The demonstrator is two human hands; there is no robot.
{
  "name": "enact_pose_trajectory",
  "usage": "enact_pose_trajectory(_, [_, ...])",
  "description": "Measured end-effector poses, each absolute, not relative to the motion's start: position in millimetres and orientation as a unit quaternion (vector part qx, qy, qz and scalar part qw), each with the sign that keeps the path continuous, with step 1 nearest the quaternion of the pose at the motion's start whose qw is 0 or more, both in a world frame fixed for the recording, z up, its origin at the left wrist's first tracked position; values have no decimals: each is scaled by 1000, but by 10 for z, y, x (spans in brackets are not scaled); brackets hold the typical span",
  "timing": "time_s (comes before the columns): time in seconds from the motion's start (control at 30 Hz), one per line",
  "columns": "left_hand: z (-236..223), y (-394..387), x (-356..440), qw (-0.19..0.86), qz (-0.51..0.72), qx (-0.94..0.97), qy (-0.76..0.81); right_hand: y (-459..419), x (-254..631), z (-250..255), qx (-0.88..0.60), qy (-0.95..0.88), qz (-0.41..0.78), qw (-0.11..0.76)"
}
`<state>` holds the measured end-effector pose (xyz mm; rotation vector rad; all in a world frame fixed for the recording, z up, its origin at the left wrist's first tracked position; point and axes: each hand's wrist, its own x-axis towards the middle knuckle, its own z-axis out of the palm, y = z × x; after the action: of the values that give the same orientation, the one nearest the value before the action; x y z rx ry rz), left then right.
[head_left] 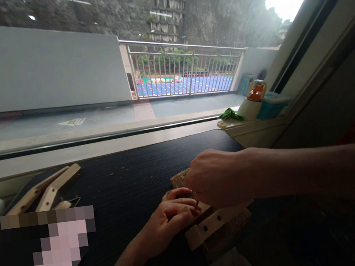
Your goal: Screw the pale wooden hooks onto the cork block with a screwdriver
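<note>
My right hand [217,179] is closed in a fist over the work. Below it shows a thin grey metal shaft [197,205], seemingly of a tool whose handle the fist hides. Low on the left side of the work, my left hand [165,220] grips a small pale wooden piece [186,212] between thumb and fingers, close to that shaft. Nearer to me, a wooden bar with two dark holes [212,223] rests on a rough wooden block [231,229]. Another rough wooden block [179,178] is partly covered by my right hand.
Long wooden pieces with holes [53,189] lie on the left of the black table [130,169], with wood crumbs scattered behind. On the windowsill stand a white and orange container [253,100], a green cloth [229,114] and a teal box [273,105]. A blurred patch covers the lower left.
</note>
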<state>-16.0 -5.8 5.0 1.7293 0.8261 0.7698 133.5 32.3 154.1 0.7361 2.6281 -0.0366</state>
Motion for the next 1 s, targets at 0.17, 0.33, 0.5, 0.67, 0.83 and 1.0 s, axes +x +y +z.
enact_pose_trajectory(0.17, [41,-51,-185,522,321,723,318,331,1376,1639,269,936,-2,227])
enact_pose_trajectory(0.33, [29,-30,-220,545,338,703,307,327,1402,1702,243,940,-20,239])
enact_pose_trajectory(0.5, [5,-23,-232,559,362,684,296,331,1407,1685,238,944,-12,227])
enact_pose_trajectory(0.67, [18,-30,-222,561,355,686,297,337,1443,1703,246,944,6,220])
enact_pose_trajectory(0.83, [46,-39,-226,560,345,691,299,288,1475,1735,247,951,20,187])
enact_pose_trajectory(1.0, [40,-35,-227,552,340,697,307,266,1503,1708,242,951,-4,192])
